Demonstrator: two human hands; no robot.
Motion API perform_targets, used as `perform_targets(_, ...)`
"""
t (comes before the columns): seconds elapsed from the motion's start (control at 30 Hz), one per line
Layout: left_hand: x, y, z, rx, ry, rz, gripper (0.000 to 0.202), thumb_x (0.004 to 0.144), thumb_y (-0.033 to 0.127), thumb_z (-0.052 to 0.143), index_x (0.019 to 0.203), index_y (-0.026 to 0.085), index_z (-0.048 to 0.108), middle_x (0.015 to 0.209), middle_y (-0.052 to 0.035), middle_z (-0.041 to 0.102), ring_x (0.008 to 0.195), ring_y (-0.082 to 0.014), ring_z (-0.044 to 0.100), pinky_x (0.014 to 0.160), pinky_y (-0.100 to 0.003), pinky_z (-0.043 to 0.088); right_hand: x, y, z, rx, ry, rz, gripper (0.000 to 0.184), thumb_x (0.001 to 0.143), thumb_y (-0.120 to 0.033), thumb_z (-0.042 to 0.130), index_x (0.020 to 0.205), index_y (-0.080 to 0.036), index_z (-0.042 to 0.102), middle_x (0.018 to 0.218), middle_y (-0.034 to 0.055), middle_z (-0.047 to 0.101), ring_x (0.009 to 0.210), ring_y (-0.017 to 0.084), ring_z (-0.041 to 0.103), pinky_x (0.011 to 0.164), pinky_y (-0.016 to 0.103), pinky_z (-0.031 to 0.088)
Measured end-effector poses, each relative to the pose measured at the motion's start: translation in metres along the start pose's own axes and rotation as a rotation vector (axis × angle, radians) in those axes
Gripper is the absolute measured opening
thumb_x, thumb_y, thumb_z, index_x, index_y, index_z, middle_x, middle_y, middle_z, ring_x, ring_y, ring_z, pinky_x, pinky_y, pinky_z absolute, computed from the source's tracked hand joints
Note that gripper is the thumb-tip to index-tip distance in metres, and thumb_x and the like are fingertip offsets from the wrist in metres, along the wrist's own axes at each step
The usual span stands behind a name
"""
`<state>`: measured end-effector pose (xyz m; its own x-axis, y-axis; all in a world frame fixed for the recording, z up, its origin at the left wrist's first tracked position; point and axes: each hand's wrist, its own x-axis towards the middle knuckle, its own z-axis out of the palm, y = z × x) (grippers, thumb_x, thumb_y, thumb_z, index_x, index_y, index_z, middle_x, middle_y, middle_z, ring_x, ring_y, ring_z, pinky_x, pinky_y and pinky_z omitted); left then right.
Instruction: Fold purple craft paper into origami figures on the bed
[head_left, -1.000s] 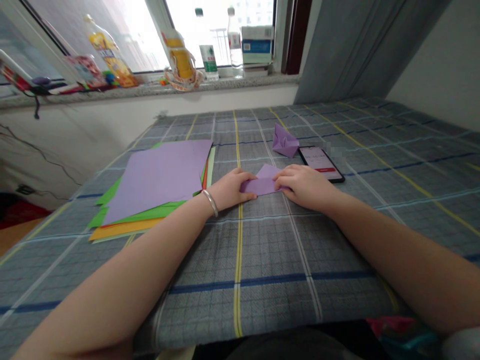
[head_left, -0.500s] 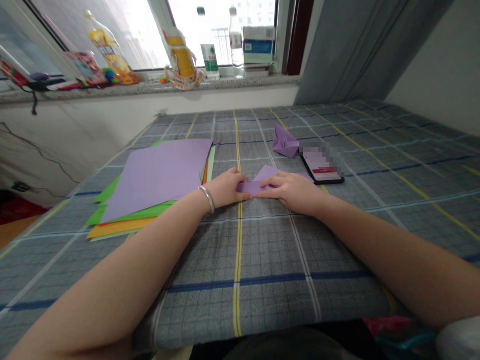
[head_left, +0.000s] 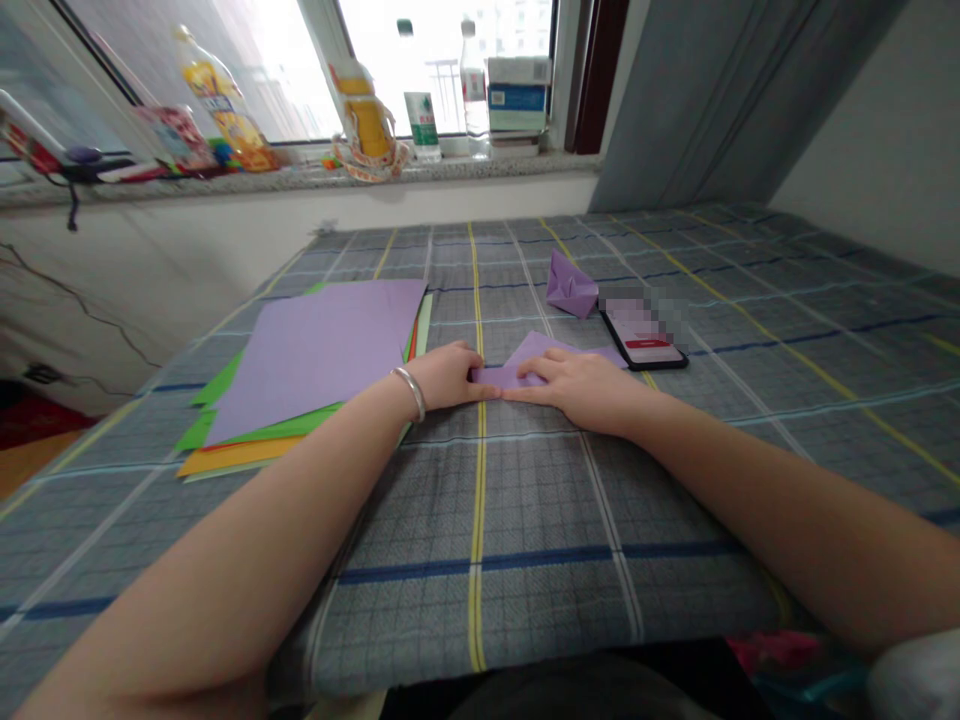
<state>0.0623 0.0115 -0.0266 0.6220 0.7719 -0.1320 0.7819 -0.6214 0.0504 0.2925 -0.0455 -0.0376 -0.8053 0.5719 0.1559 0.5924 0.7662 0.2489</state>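
Observation:
A small folded purple paper (head_left: 529, 358) lies on the grey plaid cloth (head_left: 525, 520) in the middle of the view. My left hand (head_left: 448, 376), with a silver bangle on its wrist, curls its fingers on the paper's left end. Pressed flat on the paper's near edge, my right hand (head_left: 577, 385) has its fingers stretched toward the left hand, fingertips almost meeting. A stack of coloured paper sheets (head_left: 315, 365), purple on top with green and orange beneath, lies just left of my left hand.
A folded purple paper boat (head_left: 570, 285) sits beyond the hands, with a black phone (head_left: 645, 340) beside it on the right. The windowsill (head_left: 300, 175) at the back holds bottles, boxes and small items. A grey curtain (head_left: 712, 90) hangs at the right.
My right hand has slid left along the paper's near edge and flattened it. The left hand has stayed on the paper's left end.

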Motion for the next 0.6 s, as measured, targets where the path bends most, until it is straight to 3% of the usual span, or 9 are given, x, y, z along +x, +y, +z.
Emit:
perform_targets(0.2, 0.001, 0.001, 0.000, 0.001, -0.006, 0.006, 0.055, 0.078, 0.065, 0.051, 0.094, 0.015, 0.068, 0.094, -0.0097, 0.060, 0.079, -0.0206, 0.059, 0.073, -0.029, 0.045, 0.001, -0.001, 0.000, 0.012, 0.010, 0.003, 0.053, 0.094, -0.014, 0.042, 0.138, -0.044, 0.044, 0.125, 0.0037, 0.058, 0.100, 0.021, 0.054, 0.072, 0.029, 0.042)
perform_targets(0.6, -0.008, -0.005, -0.011, -0.075, -0.067, 0.041, 0.030, 0.073, 0.039, 0.066, 0.094, 0.017, 0.064, 0.095, -0.0064, 0.059, 0.079, -0.0176, 0.058, 0.074, -0.027, 0.046, -0.012, 0.007, -0.005, 0.134, -0.026, 0.064, 0.050, 0.089, -0.011, 0.049, 0.128, -0.040, 0.058, 0.128, 0.0033, 0.059, 0.112, 0.022, 0.055, 0.082, 0.033, 0.048)
